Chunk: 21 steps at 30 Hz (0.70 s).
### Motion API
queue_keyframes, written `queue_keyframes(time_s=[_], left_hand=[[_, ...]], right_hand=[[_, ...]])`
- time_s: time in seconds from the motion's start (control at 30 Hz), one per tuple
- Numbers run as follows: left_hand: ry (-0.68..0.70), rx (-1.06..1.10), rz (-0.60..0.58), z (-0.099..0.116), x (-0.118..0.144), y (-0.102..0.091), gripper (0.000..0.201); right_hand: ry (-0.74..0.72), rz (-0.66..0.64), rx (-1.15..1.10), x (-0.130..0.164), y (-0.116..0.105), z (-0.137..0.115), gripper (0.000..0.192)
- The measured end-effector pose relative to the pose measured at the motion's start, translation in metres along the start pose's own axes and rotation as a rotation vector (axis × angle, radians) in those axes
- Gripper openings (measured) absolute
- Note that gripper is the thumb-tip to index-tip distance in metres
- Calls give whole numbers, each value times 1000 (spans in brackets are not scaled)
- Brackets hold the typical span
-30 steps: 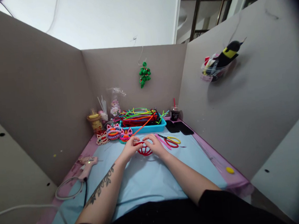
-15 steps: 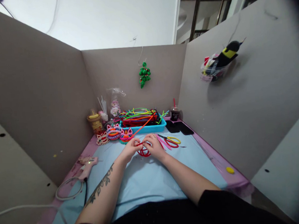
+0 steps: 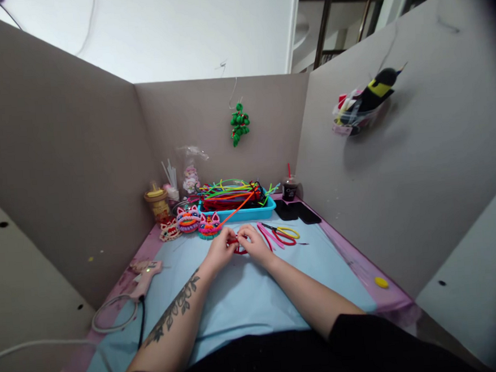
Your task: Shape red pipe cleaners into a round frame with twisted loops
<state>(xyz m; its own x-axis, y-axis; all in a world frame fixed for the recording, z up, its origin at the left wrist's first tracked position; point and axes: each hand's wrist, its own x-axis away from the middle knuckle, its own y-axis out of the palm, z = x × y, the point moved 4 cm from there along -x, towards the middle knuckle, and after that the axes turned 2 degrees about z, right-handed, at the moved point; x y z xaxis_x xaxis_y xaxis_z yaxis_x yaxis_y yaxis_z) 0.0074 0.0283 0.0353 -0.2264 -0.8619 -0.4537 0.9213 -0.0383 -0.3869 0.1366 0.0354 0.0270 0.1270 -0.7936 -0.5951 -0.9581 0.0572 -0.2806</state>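
Note:
Over the middle of the blue table cover, my left hand (image 3: 220,247) and my right hand (image 3: 254,244) meet at their fingertips. Both are closed on a red pipe cleaner piece (image 3: 240,251) bent into loops. Fingers cover most of it; a red curve shows below and between them. Just right of my right hand lie loose pink pipe cleaners (image 3: 279,239) and scissors (image 3: 286,236) with red and yellow handles. Beyond my left hand sits a colourful fuzzy animal head (image 3: 209,225), with another one, purple and orange (image 3: 188,219), beside it.
A blue tray (image 3: 237,215) heaped with pipe cleaners stands at the back. Right of it are dark phone-like slabs (image 3: 305,212) and a drink cup (image 3: 289,190). A pink glue gun (image 3: 146,277) with its cord lies left. Grey panels (image 3: 221,114) enclose the table.
My left wrist has turned, showing more of the forearm tattoo. The fingers of both hands have drawn in around the red piece, and less of its loops shows.

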Motion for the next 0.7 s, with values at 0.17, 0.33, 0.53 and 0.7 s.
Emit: queue_keyframes(time_s=[0.17, 0.33, 0.53, 0.7], left_hand=[[19, -274, -17, 10, 3, 0, 16], [41, -226, 6, 4, 1, 1, 15], [-5, -11, 42, -12, 0, 0, 17], [-8, -18, 3, -7, 2, 3, 22]], right_hand=[[78, -12, -92, -1, 4, 10, 15], [153, 29, -130, 0, 4, 15, 17], [152, 36, -165, -1, 1, 12, 11], [162, 37, -184, -2, 2, 16, 13]])
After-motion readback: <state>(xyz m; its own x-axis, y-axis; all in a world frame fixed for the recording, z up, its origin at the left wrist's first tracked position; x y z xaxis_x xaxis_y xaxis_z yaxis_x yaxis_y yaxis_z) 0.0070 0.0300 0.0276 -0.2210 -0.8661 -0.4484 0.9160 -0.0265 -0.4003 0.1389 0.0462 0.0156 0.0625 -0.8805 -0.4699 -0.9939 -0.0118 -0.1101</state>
